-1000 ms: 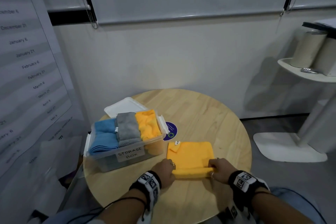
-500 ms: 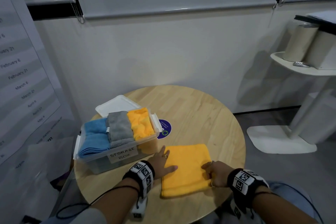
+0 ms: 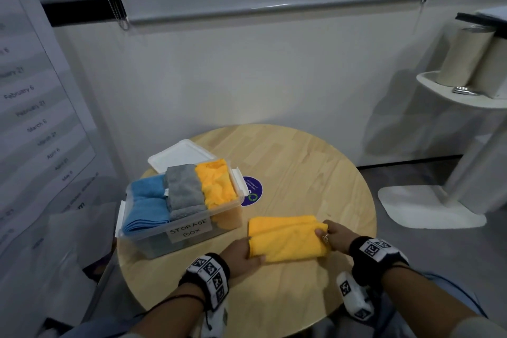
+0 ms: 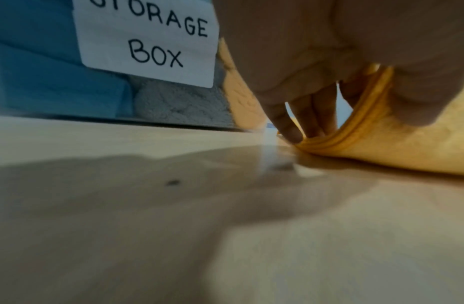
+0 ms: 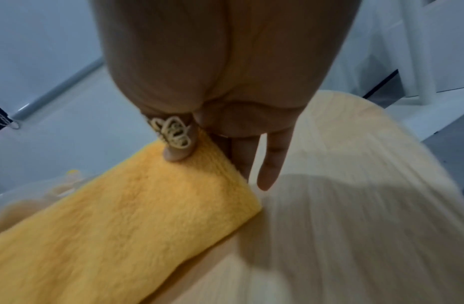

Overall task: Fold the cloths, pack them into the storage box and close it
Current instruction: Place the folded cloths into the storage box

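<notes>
A folded yellow cloth lies on the round wooden table near its front edge. My left hand pinches its left end, thumb on top and fingers slipped under the hem. My right hand pinches the right end, ringed thumb pressed on the pile of the cloth and fingers down beside it. The clear storage box stands open at the left, holding folded blue, grey and yellow cloths. Its white lid lies behind it.
A round purple sticker is on the table right of the box. A white pedestal stand with cylinders on a shelf is off to the right. A printed calendar sheet hangs at the left, the wall runs close behind the table.
The yellow cloth has been folded over once more into a narrower strip. Both hands moved from its near edge to its two short ends and now pinch them.
</notes>
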The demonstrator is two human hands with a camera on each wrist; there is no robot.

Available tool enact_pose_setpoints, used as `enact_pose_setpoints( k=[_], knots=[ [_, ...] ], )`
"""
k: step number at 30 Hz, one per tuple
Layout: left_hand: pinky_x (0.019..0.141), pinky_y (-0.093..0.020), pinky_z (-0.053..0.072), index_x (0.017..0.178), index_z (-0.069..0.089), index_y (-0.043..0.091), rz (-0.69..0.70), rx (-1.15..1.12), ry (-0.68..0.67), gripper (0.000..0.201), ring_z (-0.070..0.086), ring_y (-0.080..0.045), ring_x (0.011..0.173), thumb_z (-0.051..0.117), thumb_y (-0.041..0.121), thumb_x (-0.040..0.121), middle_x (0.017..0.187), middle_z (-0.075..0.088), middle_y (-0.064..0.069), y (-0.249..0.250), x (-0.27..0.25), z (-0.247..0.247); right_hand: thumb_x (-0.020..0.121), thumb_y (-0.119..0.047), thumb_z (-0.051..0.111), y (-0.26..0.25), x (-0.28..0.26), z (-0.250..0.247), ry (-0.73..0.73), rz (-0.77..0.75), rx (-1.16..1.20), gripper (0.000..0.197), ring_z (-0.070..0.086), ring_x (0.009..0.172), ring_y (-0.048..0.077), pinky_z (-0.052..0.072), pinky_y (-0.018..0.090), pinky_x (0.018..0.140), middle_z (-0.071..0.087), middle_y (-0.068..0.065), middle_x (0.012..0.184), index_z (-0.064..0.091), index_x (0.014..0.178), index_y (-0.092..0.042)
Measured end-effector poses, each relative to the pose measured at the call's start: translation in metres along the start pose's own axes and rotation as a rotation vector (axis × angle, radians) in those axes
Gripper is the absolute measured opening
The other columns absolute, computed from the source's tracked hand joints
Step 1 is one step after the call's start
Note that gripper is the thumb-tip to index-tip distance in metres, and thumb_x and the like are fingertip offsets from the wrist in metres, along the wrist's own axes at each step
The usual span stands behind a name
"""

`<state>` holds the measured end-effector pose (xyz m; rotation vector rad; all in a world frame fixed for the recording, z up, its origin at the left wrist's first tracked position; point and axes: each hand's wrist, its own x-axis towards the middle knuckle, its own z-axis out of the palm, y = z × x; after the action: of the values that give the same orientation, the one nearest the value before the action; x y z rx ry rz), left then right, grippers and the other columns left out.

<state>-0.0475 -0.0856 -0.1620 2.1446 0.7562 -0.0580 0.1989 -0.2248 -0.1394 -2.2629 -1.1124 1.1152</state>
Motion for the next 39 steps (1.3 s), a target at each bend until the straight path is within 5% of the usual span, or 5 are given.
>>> enact_pose_setpoints(
  k=[11, 20, 30, 35, 39],
  knots=[
    [0.088, -0.036, 0.045, 0.112, 0.052, 0.000, -0.305, -0.130, 0.434, 0.045, 0.057, -0.032, 0.107, 0.036, 0.040, 0.099, 0.112, 0.061, -0.021, 0.014, 0.034, 0.009, 0.100, -0.026, 0.041, -0.032, 0.037, 0.012, 0.327, 0.100, 0.001, 0.027, 0.044, 0.083, 0.024, 0.033, 0.030, 0.068, 0.050, 0.007, 0.082, 0.034, 0.079, -0.009],
    [0.094, -0.037, 0.043, 0.126, 0.047, 0.008, -0.596, 0.281, 0.300, 0.046, 0.053, -0.029, 0.116, 0.036, 0.043, 0.099, 0.127, 0.056, -0.012, 0.017, 0.043, 0.011, 0.098, -0.019, 0.031, -0.038, 0.048, 0.029, 0.297, 0.151, -0.226, 0.037, 0.053, 0.096, 0.029, 0.045, 0.037, 0.074, 0.051, 0.015, 0.121, 0.025, 0.134, -0.014],
    [0.105, -0.034, 0.036, 0.140, 0.032, 0.002, -0.496, 0.109, 0.050, 0.075, 0.040, -0.029, 0.131, 0.051, 0.054, 0.089, 0.145, 0.036, -0.017, 0.029, 0.042, -0.002, 0.096, -0.026, 0.036, -0.048, 0.045, 0.032, 0.121, -0.144, -0.831, 0.044, 0.030, 0.134, 0.029, 0.019, 0.043, 0.114, 0.033, 0.009, 0.146, 0.032, 0.140, -0.022],
    [0.094, -0.032, 0.041, 0.118, 0.052, 0.006, -0.132, 0.020, 0.068, 0.053, 0.053, -0.025, 0.110, 0.059, 0.047, 0.085, 0.118, 0.056, -0.012, 0.063, 0.013, -0.059, 0.059, -0.026, 0.065, -0.082, 0.019, 0.000, -0.303, -0.112, -0.174, 0.070, 0.045, 0.123, 0.029, 0.038, 0.040, 0.105, 0.046, 0.010, 0.135, 0.049, 0.127, -0.016],
    [0.078, -0.028, 0.039, 0.121, 0.045, 0.015, -0.064, -0.061, 0.375, 0.050, 0.053, -0.020, 0.103, 0.071, 0.033, 0.081, 0.110, 0.051, -0.007, 0.079, 0.003, -0.152, 0.091, -0.024, 0.057, -0.136, -0.002, -0.018, -0.369, -0.242, 0.310, 0.036, 0.054, 0.113, 0.024, 0.045, 0.035, 0.092, 0.055, -0.004, 0.121, 0.043, 0.125, -0.027]
  ],
)
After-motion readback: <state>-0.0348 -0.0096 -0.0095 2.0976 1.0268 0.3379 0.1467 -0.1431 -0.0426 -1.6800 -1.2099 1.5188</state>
